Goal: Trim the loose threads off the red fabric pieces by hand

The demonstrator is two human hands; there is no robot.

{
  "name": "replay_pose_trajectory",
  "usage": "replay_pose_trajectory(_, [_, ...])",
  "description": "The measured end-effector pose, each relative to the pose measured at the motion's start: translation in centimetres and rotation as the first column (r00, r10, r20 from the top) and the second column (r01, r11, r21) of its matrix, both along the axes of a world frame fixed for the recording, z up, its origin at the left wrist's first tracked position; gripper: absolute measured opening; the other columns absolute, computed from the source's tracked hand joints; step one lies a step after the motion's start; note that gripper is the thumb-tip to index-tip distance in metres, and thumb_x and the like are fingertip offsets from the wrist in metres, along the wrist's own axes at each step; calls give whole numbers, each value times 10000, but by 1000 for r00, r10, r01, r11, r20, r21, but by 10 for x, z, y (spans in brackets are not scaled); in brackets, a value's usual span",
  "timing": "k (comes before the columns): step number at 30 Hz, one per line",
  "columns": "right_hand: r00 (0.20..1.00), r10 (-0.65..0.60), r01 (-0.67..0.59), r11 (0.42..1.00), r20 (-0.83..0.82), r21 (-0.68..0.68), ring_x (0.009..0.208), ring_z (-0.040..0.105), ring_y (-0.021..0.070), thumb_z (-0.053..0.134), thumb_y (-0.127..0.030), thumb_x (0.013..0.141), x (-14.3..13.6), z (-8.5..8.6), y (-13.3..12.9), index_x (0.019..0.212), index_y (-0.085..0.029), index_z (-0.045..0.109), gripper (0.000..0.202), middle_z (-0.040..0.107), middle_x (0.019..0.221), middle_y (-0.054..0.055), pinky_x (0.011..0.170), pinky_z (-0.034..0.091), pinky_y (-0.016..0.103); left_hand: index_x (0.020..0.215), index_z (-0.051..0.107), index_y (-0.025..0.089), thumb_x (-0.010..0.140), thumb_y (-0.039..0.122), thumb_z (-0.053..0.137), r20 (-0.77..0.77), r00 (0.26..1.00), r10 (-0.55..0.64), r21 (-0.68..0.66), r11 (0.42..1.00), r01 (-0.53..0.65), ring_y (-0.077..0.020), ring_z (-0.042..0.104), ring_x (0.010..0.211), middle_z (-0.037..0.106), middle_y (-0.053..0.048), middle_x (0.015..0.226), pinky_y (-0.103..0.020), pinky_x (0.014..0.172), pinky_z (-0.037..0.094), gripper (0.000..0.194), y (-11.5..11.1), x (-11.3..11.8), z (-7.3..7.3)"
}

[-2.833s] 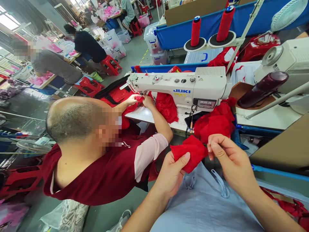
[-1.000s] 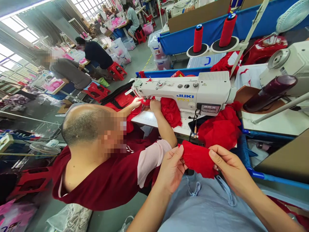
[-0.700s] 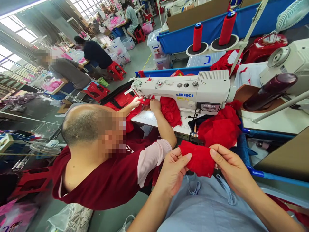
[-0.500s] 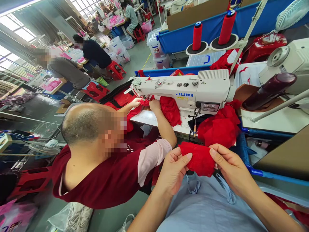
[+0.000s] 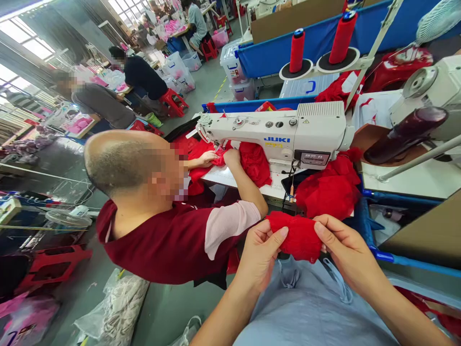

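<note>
A small piece of red fabric (image 5: pixel 297 239) is stretched between my two hands, in front of my blue clothing. My left hand (image 5: pixel 264 250) pinches its left edge, thumb on top. At the opposite edge my right hand (image 5: pixel 338 245) grips it between thumb and fingers. Just beyond lies a larger heap of red fabric (image 5: pixel 327 190) at the end of the sewing table. A white sewing machine (image 5: pixel 273 132) stands past that, where a co-worker (image 5: pixel 162 235) seated to my left guides red cloth (image 5: pixel 223 154) under the needle with both hands.
Two red thread spools (image 5: pixel 297 53) stand on a rack behind the machine. A blue-railed bin (image 5: pixel 382 254) is at my right, below a second sewing machine (image 5: pixel 432 91). Plastic-wrapped bundles (image 5: pixel 118 307) lie on the floor at left. Other people sit farther back.
The co-worker's head and torso have shifted, and the cloth at the needle has moved slightly. My hands keep the same hold on the red fabric, almost still.
</note>
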State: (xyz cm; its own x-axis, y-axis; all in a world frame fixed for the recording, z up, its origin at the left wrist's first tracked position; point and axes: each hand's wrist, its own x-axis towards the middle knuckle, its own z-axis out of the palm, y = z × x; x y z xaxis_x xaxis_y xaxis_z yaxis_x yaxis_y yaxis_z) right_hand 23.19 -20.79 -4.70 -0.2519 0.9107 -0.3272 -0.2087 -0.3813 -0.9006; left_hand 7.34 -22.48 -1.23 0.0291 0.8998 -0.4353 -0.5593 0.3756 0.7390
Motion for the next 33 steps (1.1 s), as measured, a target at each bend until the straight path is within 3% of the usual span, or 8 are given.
replay_pose_trajectory(7, [998,6,-6,1000,63,8,584,493,137,646,-539,821,-4,4,2,735,-210,600,343,507,627,-24,532,450,242,936,750,133,763,318,749,53,999,1,-68,998,2,-196,686,799,746,-86,835,-302,770,511,253,1,-2,-3])
replay_pose_trajectory(11, [963,-132,71,966,234,249,610,522,131,613,-430,873,-6,4,2,913,-210,644,226,597,794,20,524,452,238,940,750,132,786,308,729,44,999,6,-53,999,-4,-162,657,741,735,-76,816,-275,736,492,234,-1,-3,-2])
replay_pose_trajectory(14, [888,-299,68,837,349,544,628,531,118,601,-266,890,-7,6,1,965,-224,669,110,577,925,43,510,441,233,913,751,133,805,288,713,11,1000,27,-15,1000,-27,-124,613,704,724,-66,809,-242,709,468,193,-2,-3,-2])
replay_pose_trajectory(17, [865,-326,-58,689,381,722,675,568,127,590,-135,886,-8,13,1,950,-224,683,143,562,921,48,521,459,234,892,752,137,794,278,725,-9,999,34,5,999,-34,-108,574,695,707,-56,802,-229,708,452,174,-2,-2,-2])
replay_pose_trajectory(20, [858,-343,-124,584,382,802,691,592,130,606,-75,870,-11,21,3,980,-220,670,194,560,907,46,545,493,236,823,748,142,778,290,739,-22,999,43,8,999,-43,-95,529,654,672,-35,748,-223,685,436,155,-2,-1,-1])
replay_pose_trajectory(26, [806,-397,-249,444,438,861,718,617,152,585,-65,885,-19,22,9,975,-192,651,169,568,885,59,602,520,266,804,741,140,753,328,754,-66,998,-7,8,1000,7,-92,466,607,621,-18,670,-230,640,393,195,-5,2,3])
replay_pose_trajectory(28, [788,-402,-259,469,466,844,704,606,149,564,-90,899,-21,20,9,927,-190,629,123,574,880,58,599,512,264,788,733,134,756,336,751,-98,995,-22,20,999,25,-90,442,601,602,-12,657,-230,627,372,206,-6,1,4])
replay_pose_trajectory(33, [858,-294,-115,689,422,716,695,563,134,504,-157,934,-19,22,10,835,-217,544,122,543,817,18,583,489,226,732,695,134,764,369,741,-109,994,-31,28,999,34,-85,375,578,527,9,614,-230,584,309,242,-6,0,2])
